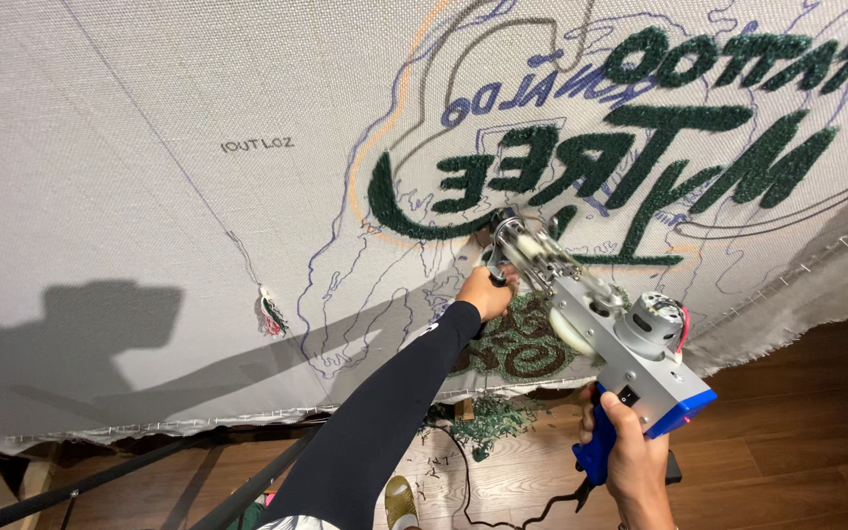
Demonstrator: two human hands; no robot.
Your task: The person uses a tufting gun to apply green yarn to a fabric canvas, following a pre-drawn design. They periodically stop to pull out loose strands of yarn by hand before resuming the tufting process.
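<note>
A grey and blue tufting gun [609, 339] points its tip at the stretched white backing cloth [149, 177]. My right hand [628, 453] grips the gun's blue rear handle. My left hand [484, 291], in a black sleeve, holds the front handle near the needle. The tip touches the cloth just below dark green tufted lettering [581, 162]. A dark green swirl patch [517, 344] lies under the gun.
Drawn outlines in blue and orange cross the cloth. A small tear with coloured yarn [271, 314] sits at the left. Green yarn scraps [488, 417] litter the wooden floor [797, 432]. A black cord [463, 481] trails below, beside black frame bars [100, 481].
</note>
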